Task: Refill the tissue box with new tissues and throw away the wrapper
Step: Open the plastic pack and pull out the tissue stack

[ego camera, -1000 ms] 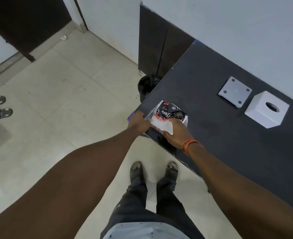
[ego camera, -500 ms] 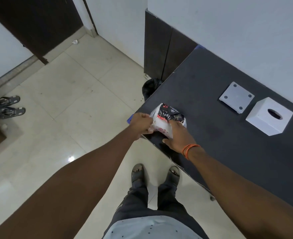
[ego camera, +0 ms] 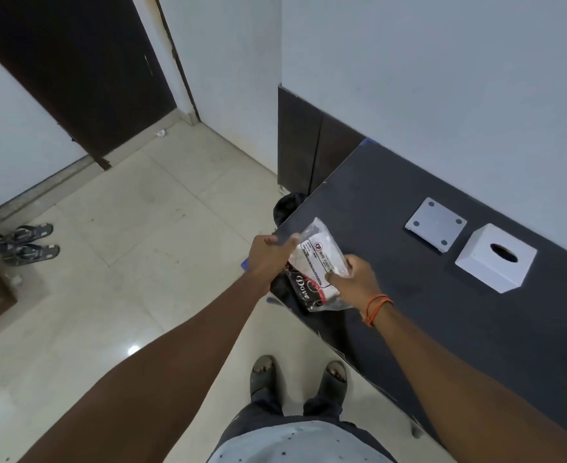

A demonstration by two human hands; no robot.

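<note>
A tissue pack (ego camera: 318, 265) in clear, black and red wrapper is held up over the near left corner of the dark table (ego camera: 475, 312). My left hand (ego camera: 270, 259) grips its left end and my right hand (ego camera: 358, 282) pinches its right side. The white tissue box (ego camera: 495, 259) with an oval slot stands at the table's far right, upside of it a flat white base plate (ego camera: 435, 225) lies with four dots showing.
A black-lined bin (ego camera: 288, 207) sits on the floor just beyond the table's left edge. Sandals (ego camera: 28, 243) lie at the far left by a dark door (ego camera: 75, 71). The wall runs behind the table. My feet (ego camera: 298, 375) stand at the table's front edge.
The tissue pack has been lifted off the table and turned, its white label side now up. Both hands rose with it.
</note>
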